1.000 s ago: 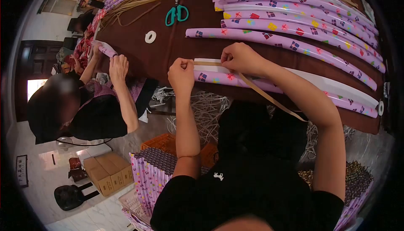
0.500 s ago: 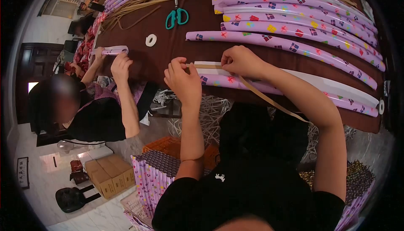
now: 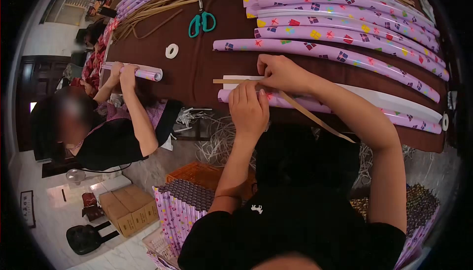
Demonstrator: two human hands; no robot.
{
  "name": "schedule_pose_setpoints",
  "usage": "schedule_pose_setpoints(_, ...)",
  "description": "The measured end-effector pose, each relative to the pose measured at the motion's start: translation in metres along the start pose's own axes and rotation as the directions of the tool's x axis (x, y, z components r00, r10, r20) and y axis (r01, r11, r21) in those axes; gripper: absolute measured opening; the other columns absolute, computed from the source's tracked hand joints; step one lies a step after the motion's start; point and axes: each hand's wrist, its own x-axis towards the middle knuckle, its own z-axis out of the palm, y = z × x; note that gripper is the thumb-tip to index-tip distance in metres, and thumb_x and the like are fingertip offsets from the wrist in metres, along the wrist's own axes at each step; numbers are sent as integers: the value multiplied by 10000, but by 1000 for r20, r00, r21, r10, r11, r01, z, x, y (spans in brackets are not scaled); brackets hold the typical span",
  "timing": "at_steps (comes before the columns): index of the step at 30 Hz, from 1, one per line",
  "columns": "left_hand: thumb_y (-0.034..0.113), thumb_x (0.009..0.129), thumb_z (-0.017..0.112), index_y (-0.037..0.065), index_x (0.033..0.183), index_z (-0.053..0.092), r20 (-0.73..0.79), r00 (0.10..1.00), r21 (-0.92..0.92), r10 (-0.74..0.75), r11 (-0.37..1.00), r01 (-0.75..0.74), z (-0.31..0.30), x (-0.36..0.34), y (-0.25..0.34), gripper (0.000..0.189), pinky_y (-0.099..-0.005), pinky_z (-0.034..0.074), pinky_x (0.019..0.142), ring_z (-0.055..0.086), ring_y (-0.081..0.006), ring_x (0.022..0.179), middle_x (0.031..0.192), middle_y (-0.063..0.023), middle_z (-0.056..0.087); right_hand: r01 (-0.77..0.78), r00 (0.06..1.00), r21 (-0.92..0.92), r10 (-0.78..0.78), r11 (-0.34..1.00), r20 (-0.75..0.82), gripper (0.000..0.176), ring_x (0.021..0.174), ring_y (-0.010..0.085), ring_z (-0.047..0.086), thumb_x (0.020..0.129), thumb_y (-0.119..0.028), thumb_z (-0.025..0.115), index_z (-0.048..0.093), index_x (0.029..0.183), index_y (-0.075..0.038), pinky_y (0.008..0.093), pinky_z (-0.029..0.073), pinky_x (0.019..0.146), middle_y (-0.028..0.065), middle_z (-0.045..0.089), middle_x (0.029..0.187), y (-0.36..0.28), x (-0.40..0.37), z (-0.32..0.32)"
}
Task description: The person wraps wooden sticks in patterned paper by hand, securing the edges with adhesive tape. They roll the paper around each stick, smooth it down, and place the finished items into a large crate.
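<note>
A partly rolled sheet of lilac wrapping paper point(image 3: 396, 118), printed with small gift boxes, lies along the table's near edge, its white flap point(image 3: 367, 95) showing. A flat tan strip point(image 3: 315, 117) runs along that flap; its left end juts past the paper and its other end hangs toward my body. My right hand point(image 3: 283, 75) pinches the strip over the flap. Beside it, my left hand point(image 3: 250, 110) rests palm down on the roll's left part, fingers laid over the paper at the strip.
Several finished lilac rolls point(image 3: 325, 51) lie behind my hands. Teal-handled scissors point(image 3: 202, 24) and a white tape roll point(image 3: 171, 51) sit on the brown tablecloth point(image 3: 192, 68). At left, a co-worker point(image 3: 113, 122) holds a lilac roll point(image 3: 148, 73). Bundled rolls point(image 3: 180, 211) stand below.
My left hand has moved right and down from the strip's left end onto the roll. My right hand stays on the strip. The co-worker's hands have shifted left along their roll.
</note>
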Motion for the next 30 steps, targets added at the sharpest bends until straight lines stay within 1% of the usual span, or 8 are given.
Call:
schedule_pose_setpoints(13, 141, 947, 467, -27, 1081, 585, 3, 1000, 68, 26, 997, -26, 5, -5, -2, 245, -459, 368, 964, 531, -348, 1055, 1124, -173, 585, 70, 964, -65, -50, 995, 261, 304, 629, 199, 589, 825, -110, 671, 558, 1083, 5, 347, 459, 582, 121, 629, 701, -20, -6, -21)
schedule_pose_setpoints(15, 137, 943, 469, -28, 1078, 584, -4, 1000, 86, 29, 996, -29, 5, -6, -3, 243, -461, 367, 966, 530, -349, 1057, 1125, -178, 583, -8, 951, -151, 54, 989, 304, 403, 810, 312, 673, 806, -185, 707, 580, 1141, 0, 416, 512, 702, 187, 683, 876, -28, -6, -23)
schedule_pose_setpoints(19, 126, 932, 480, -28, 1077, 585, -9, 999, 88, 41, 995, -40, 6, -6, -4, 236, -463, 367, 968, 528, -351, 1060, 1143, -180, 575, 59, 959, -177, -6, 982, 283, 416, 841, 330, 673, 814, -207, 707, 580, 1159, -11, 432, 511, 714, 197, 686, 889, -28, -9, -21)
schedule_pose_setpoints(22, 126, 931, 487, -20, 1077, 588, -9, 999, 68, 32, 997, -31, 5, -5, -3, 230, -459, 368, 963, 528, -349, 1059, 1148, -173, 572, -5, 953, -269, 85, 963, 289, 390, 865, 353, 667, 820, -210, 702, 585, 1130, -5, 450, 509, 726, 204, 685, 892, -38, -16, -22)
schedule_pose_setpoints(24, 128, 934, 489, -15, 1076, 590, -8, 1000, 51, 24, 998, -24, 4, -4, -2, 226, -456, 369, 960, 529, -346, 1058, 1146, -168, 571, 42, 986, -285, 7, 958, 167, 327, 671, 211, 617, 858, -159, 683, 555, 1125, -19, 356, 478, 624, 111, 645, 732, -41, -25, -26)
schedule_pose_setpoints(25, 134, 940, 487, -7, 1077, 594, 1, 1000, 53, 26, 998, -26, 3, -4, -2, 224, -451, 370, 955, 531, -340, 1054, 1138, -160, 572, 40, 985, -286, 9, 957, 170, 327, 671, 211, 617, 858, -159, 683, 555, 1125, -19, 356, 478, 624, 111, 645, 732, -41, -30, -28)
schedule_pose_setpoints(28, 145, 951, 480, 9, 1078, 601, 14, 1000, 44, 28, 999, -28, 0, -3, -1, 222, -445, 370, 948, 533, -329, 1045, 1125, -145, 574, -192, 962, -85, 205, 978, 180, 320, 648, 140, 580, 871, -123, 673, 511, 1132, -32, 300, 451, 587, 69, 621, 705, -36, -54, -43)
schedule_pose_setpoints(30, 160, 961, 467, 28, 1078, 609, 2, 1000, 60, 27, 998, -27, 2, -3, -1, 226, -442, 363, 948, 533, -317, 1041, 1118, -132, 576, -338, 939, 213, 314, 917, 142, 326, 625, 58, 505, 885, -75, 659, 471, 1150, -53, 236, 395, 556, 11, 579, 678, -33, -82, -57)
